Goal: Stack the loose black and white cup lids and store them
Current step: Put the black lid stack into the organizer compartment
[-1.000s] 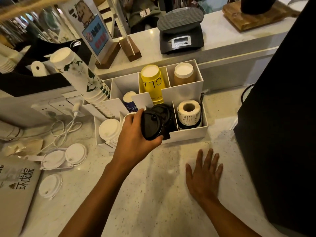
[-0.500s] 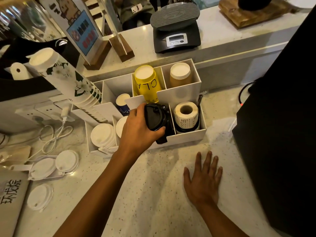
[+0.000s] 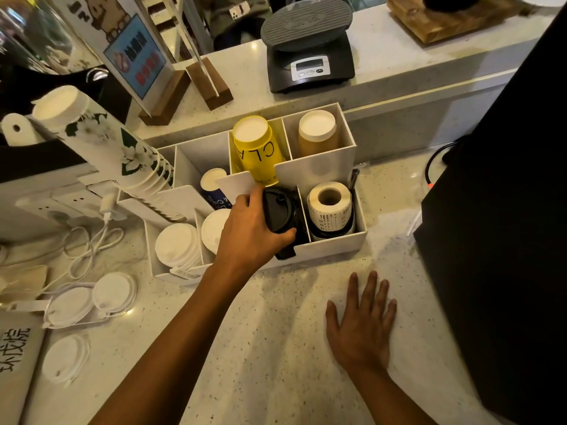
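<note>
While our left hand (image 3: 248, 237) curls round a stack of black lids (image 3: 277, 211), thumb at the near side and fingers over the top, we have the stack tipped on its edge in the front middle compartment of the white organizer (image 3: 331, 245), just left of the divider that walls off a roll of labels (image 3: 329, 204). Our right hand (image 3: 362, 320) lies flat on the speckled surface (image 3: 276, 348) with its fingers spread straight, holding nothing, well apart from the organizer. To the left of the black stack, two stacks of white lids (image 3: 176, 245) already sit in the front compartments of the organizer. Three loose white lids (image 3: 66, 358) lie on the surface at far left, two of them side by side near a white charging cable (image 3: 89, 240), the third nearer to us. Behind the black stack, a yellow cup stack (image 3: 256, 145) and a brown cup stack (image 3: 317, 133) stand in the rear compartments. On the raised ledge beyond sits a dark scale (image 3: 308, 47).
</note>
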